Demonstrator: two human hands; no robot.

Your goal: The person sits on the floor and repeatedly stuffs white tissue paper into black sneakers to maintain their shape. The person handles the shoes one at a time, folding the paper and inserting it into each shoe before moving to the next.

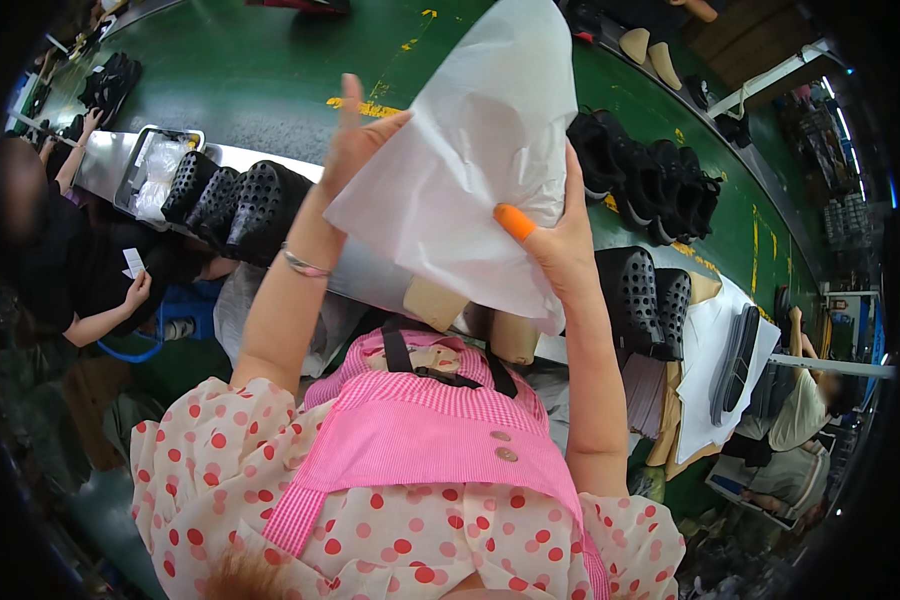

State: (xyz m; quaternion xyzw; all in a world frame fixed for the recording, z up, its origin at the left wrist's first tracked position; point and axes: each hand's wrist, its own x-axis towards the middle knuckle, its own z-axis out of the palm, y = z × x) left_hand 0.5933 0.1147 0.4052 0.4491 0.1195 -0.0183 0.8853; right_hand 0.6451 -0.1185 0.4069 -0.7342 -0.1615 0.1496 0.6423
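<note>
A thin white sheet of wrapping paper (460, 150), crinkled and pointed at its top, is held up in front of me. My right hand (560, 240) grips its right side, fingers behind it and thumb in front. An orange finger cot (515, 222) covers that thumb. At the paper's left edge is my left hand (352, 145), open, with one digit stretched upward and the other fingers reaching to the paper, their tips partly hidden behind it. Below the sheet, two beige blocky pieces (515, 337) show near my pink apron (440, 430).
Black perforated clogs (265, 210) stand at left, more black clogs (630, 295) at right. Several black shoes (655, 175) sit on the green conveyor belt (270, 70). A grey bin (155, 165) holds clear plastic. White sheets (715, 370) hang at right. A co-worker (70, 260) sits at left.
</note>
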